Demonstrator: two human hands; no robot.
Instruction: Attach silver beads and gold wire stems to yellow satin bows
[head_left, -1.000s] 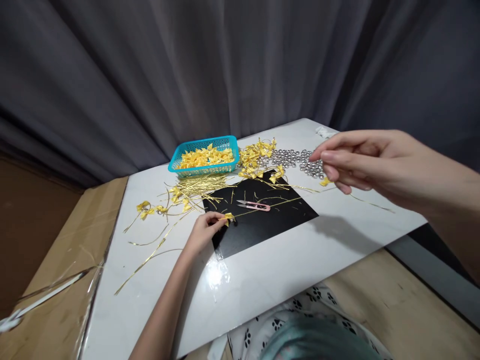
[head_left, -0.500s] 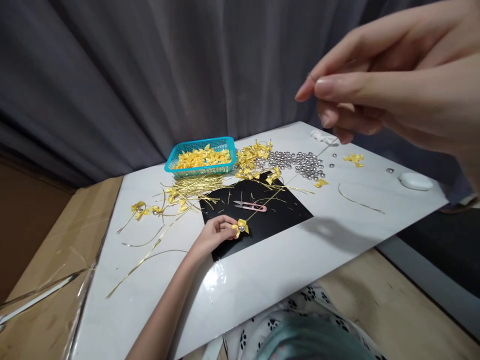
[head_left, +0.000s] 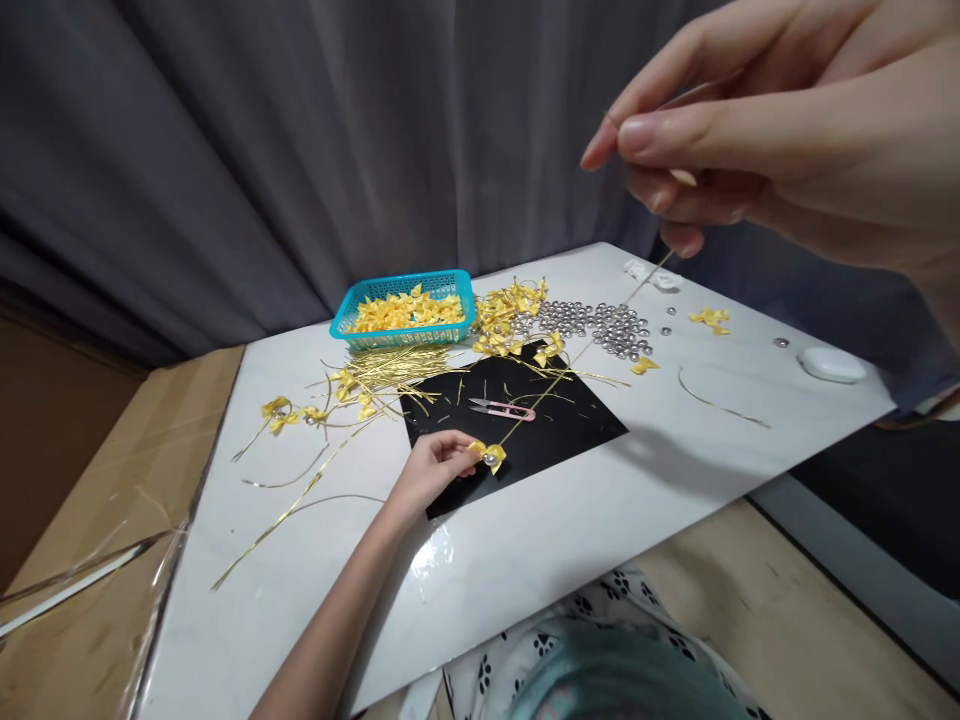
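Observation:
My left hand [head_left: 431, 468] rests on the black mat [head_left: 570, 430] and pinches a small yellow ribbon bow [head_left: 489, 456] with a silver bead in its middle. A thin gold wire [head_left: 559, 376] runs from the bow up to my right hand [head_left: 765, 140], which is raised high near the camera and pinches the wire's far end between thumb and forefinger. The wire is drawn taut between the two hands. Pink thread snips [head_left: 504, 408] lie on the mat just beyond the bow.
A turquoise basket [head_left: 352, 322] of yellow bows stands at the back of the white table [head_left: 570, 540]. Beside it lie a bundle of gold wires [head_left: 397, 368], loose bows [head_left: 510, 310], a heap of silver beads [head_left: 600, 325] and a white oval object [head_left: 831, 364]. Cardboard [head_left: 97, 520] lies left.
My right hand has lifted from above the beads up toward the camera, pulling the gold wire taut. My left hand has slid slightly right on the mat, the bow turning to show its bead.

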